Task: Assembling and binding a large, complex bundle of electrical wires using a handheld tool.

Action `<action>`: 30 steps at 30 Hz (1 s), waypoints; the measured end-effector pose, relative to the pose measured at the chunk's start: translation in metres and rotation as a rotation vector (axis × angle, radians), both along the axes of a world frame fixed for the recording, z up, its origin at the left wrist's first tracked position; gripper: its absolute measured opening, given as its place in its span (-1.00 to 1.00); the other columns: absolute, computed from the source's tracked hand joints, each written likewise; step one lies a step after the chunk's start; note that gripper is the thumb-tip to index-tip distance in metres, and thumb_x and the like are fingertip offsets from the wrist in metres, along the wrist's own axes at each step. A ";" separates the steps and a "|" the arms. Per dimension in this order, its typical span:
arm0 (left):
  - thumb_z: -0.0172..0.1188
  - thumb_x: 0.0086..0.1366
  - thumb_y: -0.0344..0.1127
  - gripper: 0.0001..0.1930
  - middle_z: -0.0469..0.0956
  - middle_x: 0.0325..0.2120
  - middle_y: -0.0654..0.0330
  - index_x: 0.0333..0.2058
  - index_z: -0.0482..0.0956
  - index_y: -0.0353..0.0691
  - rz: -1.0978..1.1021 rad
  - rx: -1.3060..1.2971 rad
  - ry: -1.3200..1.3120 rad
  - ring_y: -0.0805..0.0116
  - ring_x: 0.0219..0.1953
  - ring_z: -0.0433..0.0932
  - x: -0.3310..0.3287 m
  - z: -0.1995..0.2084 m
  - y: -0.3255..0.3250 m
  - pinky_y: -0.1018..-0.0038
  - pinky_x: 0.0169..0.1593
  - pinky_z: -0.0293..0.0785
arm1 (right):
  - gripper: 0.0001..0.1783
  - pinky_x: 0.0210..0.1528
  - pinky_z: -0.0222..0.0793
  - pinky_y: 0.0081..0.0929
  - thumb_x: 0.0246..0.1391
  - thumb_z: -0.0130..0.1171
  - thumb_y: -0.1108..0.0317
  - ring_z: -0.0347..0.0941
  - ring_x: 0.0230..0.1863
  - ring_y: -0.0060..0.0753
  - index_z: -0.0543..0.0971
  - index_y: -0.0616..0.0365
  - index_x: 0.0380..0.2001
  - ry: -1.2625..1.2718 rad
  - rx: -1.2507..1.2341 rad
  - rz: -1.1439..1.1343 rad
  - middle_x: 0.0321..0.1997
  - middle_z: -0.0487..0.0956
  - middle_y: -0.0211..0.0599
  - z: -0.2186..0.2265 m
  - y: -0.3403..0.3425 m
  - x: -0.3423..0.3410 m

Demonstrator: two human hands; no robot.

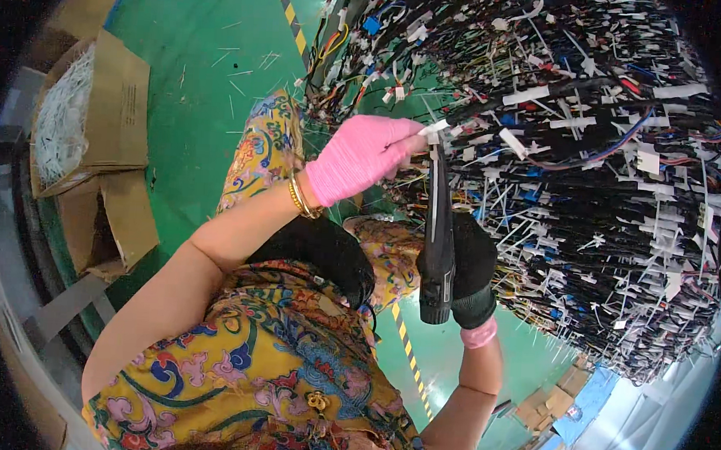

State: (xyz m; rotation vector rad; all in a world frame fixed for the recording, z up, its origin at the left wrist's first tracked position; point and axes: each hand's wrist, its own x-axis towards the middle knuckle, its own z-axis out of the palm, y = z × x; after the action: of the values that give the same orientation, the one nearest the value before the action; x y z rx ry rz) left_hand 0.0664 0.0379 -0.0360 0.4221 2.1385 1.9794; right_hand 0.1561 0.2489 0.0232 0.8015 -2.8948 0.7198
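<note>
My left hand [359, 159], in a pink knitted glove, is closed with fingertips pinched by a small white strip [435, 128], which looks like a cable tie or tag. Right beside those fingertips is the nose of a long black tool [438, 236] that looks like a cable tie gun. Wrapped round its grip is my right hand [473, 258], in a black glove with a pink cuff under it. Both hands are at the near left edge of a dense mass of black wire harnesses [572, 178] with many white ties and tags. The tool hides part of the right fingers.
An open cardboard box [116, 106] full of white strips stands at the left, with another carton [123, 219] below it. Cut white bits lie on the green floor [199, 41]. Flattened cardboard [546, 406] lies at the lower right. My knees are close under the hands.
</note>
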 end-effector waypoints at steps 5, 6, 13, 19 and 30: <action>0.05 0.36 -0.17 -0.74 0.46 -0.67 0.26 -0.27 0.58 -0.24 0.014 0.132 -0.119 0.52 -0.63 0.46 -0.001 -0.004 -0.001 0.56 -0.51 0.39 | -0.78 -0.44 0.43 -0.54 -0.03 0.22 0.36 0.52 -0.46 -0.44 0.54 0.22 -0.30 -0.242 -0.091 -0.078 -0.45 0.57 -0.31 -0.017 0.005 0.003; 0.05 0.36 -0.17 -0.74 0.46 -0.67 0.26 -0.27 0.58 -0.24 0.008 0.134 -0.118 0.52 -0.63 0.46 -0.003 -0.004 -0.001 0.56 -0.51 0.39 | -0.79 -0.48 0.40 -0.58 0.06 0.15 0.33 0.49 -0.50 -0.45 0.52 0.21 -0.27 -0.230 -0.073 -0.071 -0.46 0.55 -0.32 -0.018 0.007 0.004; 0.15 0.29 -0.07 -0.68 0.48 -0.53 0.32 -0.24 0.59 -0.24 -0.072 0.124 -0.219 0.63 -0.52 0.42 -0.028 -0.012 -0.004 0.67 -0.44 0.34 | -0.56 -0.42 0.42 -0.40 0.17 0.05 0.05 0.46 -0.46 -0.30 0.45 0.20 -0.08 -0.157 0.086 -0.327 -0.37 0.52 -0.25 -0.059 0.020 0.012; 0.27 0.15 -0.11 -0.68 0.56 -0.54 0.26 -0.38 0.55 -0.30 -0.199 0.078 -0.202 0.53 -0.54 0.47 -0.027 -0.013 0.004 0.55 -0.40 0.41 | -0.47 -0.13 0.37 -0.11 -0.09 0.11 0.16 0.46 -0.15 0.10 0.48 0.27 -0.06 0.262 0.248 -0.266 -0.15 0.52 0.02 -0.036 -0.027 0.002; 0.13 0.31 -0.03 -0.61 0.56 -0.35 0.20 -0.17 0.55 -0.30 -0.529 -0.196 0.060 0.45 -0.28 0.48 -0.063 -0.136 -0.033 0.44 -0.13 0.41 | -0.54 -0.03 0.43 -0.32 0.12 0.10 0.32 0.49 -0.09 -0.15 0.39 0.17 0.10 -0.333 -0.705 -0.606 0.00 0.52 -0.18 -0.109 0.031 0.040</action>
State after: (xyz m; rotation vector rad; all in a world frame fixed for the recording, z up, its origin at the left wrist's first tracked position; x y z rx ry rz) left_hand 0.0033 0.0050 -0.1718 0.9089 1.9604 1.4678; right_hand 0.1959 0.2800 -0.0855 -0.2776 -2.5470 1.7151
